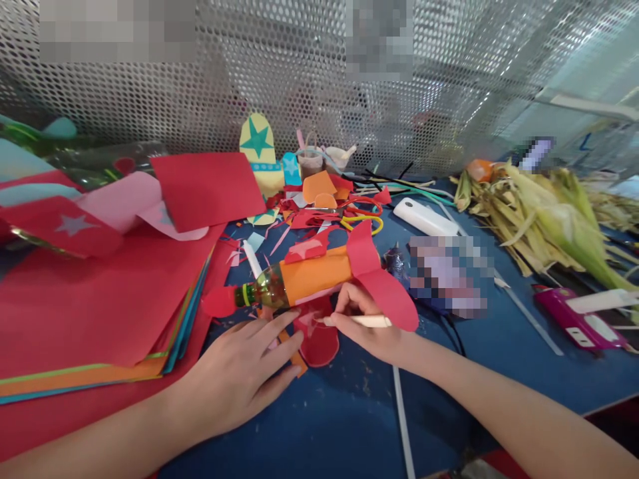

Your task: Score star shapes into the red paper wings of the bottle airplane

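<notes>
My right hand (367,316) pinches a slim white pen (372,321), its tip over a rounded red paper piece (319,346). A faint star outline shows on that red paper. Fingers spread, my left hand (254,359) lies flat at the left edge of the piece, over an orange paper strip (298,362). Just beyond both hands a green plastic bottle (270,287) rests on its side, wrapped in orange paper (317,274). Red paper fins (384,289) stick out at its right end, and a red piece (219,301) covers its cap end.
Stacked coloured paper (90,313) lies at left. Paper scraps (309,216) and yellow-and-red-handled scissors (367,223) sit behind the bottle. At right are a white device (424,216), corn husks (529,206) and a magenta box (579,319). A perforated metal panel (299,86) rises behind.
</notes>
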A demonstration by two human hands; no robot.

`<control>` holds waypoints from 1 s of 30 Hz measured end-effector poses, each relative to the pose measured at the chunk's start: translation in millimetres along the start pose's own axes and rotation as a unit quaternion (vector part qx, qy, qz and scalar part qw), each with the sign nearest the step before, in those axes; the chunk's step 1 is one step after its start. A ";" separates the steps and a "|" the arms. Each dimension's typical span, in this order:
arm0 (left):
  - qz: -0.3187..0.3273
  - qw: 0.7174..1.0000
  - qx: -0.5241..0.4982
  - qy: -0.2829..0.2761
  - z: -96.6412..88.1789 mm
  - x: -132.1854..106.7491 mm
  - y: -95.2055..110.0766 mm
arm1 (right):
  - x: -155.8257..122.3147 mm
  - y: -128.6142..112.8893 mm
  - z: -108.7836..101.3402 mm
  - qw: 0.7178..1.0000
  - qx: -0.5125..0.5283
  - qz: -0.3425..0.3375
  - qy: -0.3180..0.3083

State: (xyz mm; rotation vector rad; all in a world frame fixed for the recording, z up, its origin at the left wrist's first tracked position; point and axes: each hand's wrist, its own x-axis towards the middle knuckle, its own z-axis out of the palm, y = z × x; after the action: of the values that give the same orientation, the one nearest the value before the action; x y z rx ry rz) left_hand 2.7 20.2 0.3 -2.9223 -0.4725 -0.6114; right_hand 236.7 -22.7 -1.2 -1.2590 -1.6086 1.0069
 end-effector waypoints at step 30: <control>-0.009 0.999 -0.038 -0.032 -3.7 3.2 4.1 | -2.4 3.2 1.1 1.000 -0.024 0.006 0.016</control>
State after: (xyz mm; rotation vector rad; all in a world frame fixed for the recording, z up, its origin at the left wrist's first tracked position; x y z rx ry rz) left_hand 5.4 16.5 4.8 -3.0200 -0.4941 -0.5513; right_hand 237.0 -24.6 -4.8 -1.3121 -1.6109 0.9558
